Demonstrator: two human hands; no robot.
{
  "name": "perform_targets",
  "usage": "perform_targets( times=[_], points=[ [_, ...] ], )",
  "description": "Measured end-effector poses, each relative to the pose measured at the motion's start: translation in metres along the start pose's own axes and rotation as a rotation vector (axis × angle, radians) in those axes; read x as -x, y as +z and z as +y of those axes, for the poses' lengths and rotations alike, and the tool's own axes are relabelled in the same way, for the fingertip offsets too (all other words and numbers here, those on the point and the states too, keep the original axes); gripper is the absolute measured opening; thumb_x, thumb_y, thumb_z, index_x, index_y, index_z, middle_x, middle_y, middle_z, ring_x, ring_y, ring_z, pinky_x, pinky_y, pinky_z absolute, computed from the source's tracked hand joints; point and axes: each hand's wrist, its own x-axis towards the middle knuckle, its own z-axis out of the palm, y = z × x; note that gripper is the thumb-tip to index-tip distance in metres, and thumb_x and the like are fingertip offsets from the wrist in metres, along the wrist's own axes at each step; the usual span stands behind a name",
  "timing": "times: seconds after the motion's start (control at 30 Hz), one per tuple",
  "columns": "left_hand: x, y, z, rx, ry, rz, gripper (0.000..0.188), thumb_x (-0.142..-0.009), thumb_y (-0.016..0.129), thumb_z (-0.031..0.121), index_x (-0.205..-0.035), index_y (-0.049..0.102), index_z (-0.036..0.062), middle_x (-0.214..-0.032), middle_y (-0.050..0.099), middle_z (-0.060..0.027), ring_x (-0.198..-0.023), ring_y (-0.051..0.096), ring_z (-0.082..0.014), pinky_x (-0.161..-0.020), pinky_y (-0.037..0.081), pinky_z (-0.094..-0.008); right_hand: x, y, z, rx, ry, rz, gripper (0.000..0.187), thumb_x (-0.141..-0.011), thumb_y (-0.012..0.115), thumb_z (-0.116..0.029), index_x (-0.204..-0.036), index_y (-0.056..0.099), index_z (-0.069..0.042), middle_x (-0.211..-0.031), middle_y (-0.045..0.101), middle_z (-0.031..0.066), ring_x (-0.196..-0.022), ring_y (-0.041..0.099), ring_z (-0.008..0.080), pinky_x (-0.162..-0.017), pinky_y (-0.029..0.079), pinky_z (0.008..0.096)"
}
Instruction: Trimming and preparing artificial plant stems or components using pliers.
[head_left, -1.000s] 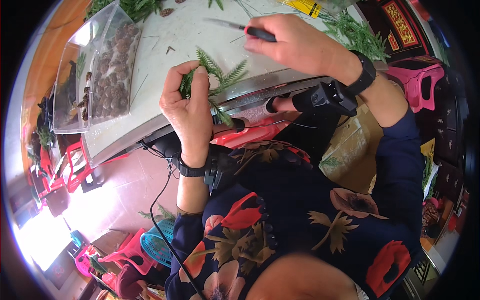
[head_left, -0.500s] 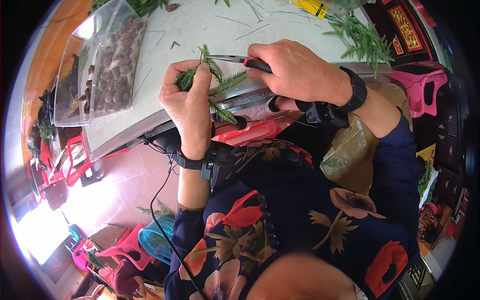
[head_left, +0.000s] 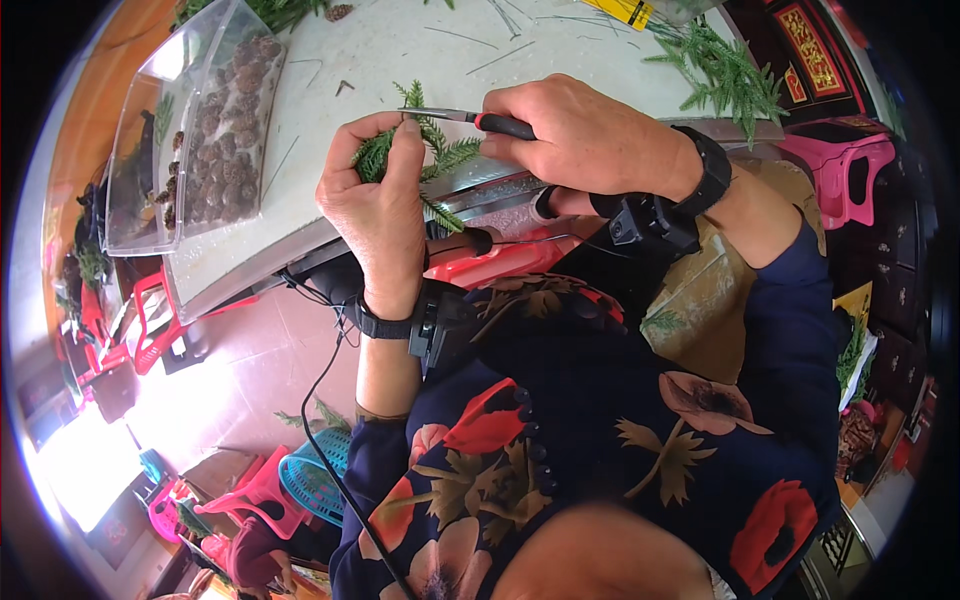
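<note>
Between the thumb and fingers of my left hand (head_left: 375, 190) is a green artificial pine sprig (head_left: 437, 150), its needled branches fanning out to the right. My right hand (head_left: 585, 140) is wrapped round needle-nose pliers (head_left: 505, 125) with black and red handles. The slim metal jaws point left and reach the sprig just above my left thumb tip. Whether they grip a stem or wire there is too small to make out. Both hands are over the table's front edge.
A clear plastic box (head_left: 225, 150) of pine cones stands at the left of the white table (head_left: 340, 60). Loose green sprigs (head_left: 720, 80) lie at the right, thin wires (head_left: 495, 60) farther back. Pink stools (head_left: 845, 175) and a blue basket (head_left: 315, 475) are around the table.
The pliers and my right hand have shifted slightly left, and the jaws have moved nearer my left thumb tip. The sprig has turned a little in my left hand.
</note>
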Motion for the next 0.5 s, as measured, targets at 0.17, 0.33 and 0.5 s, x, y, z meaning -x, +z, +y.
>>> perform_targets(
  times=[0.17, 0.33, 0.5],
  points=[
    [-0.0014, 0.0003, -0.0026, 0.039, -0.012, -0.019, 0.006, -0.083, 0.065, 0.004, -0.087, 0.065, -0.0008, -0.069, 0.058, 0.0034, -0.062, 0.048, -0.0025, -0.055, 0.037, -0.0174, -0.0001, -0.0021, -0.0008, -0.132, 0.053, -0.060, 0.026, -0.088, 0.059, -0.022, -0.100, 0.061, 0.001, -0.075, 0.061, 0.0234, -0.069, 0.058, 0.0386, -0.065, 0.046, 0.0409],
    [-0.0013, 0.0001, -0.0018, 0.068, -0.062, -0.028, 0.007, -0.084, 0.065, 0.005, -0.087, 0.066, -0.0007, -0.069, 0.058, 0.0037, -0.062, 0.048, -0.0023, -0.055, 0.036, -0.0176, -0.0019, -0.0052, -0.0020, -0.225, 0.153, -0.159, 0.026, -0.090, 0.058, -0.023, -0.100, 0.060, 0.001, -0.076, 0.061, 0.0227, -0.069, 0.058, 0.0368, -0.066, 0.046, 0.0393],
    [-0.0033, -0.0003, -0.0048, 0.095, -0.075, -0.064, 0.009, -0.085, 0.065, 0.007, -0.091, 0.065, -0.0007, -0.069, 0.058, 0.0021, -0.062, 0.049, -0.0033, -0.056, 0.038, -0.0179, -0.0033, -0.0027, 0.0004, -0.134, 0.081, -0.112, 0.027, -0.090, 0.058, -0.024, -0.097, 0.060, 0.002, -0.075, 0.061, 0.0217, -0.068, 0.059, 0.0348, -0.065, 0.046, 0.0380]
  ],
)
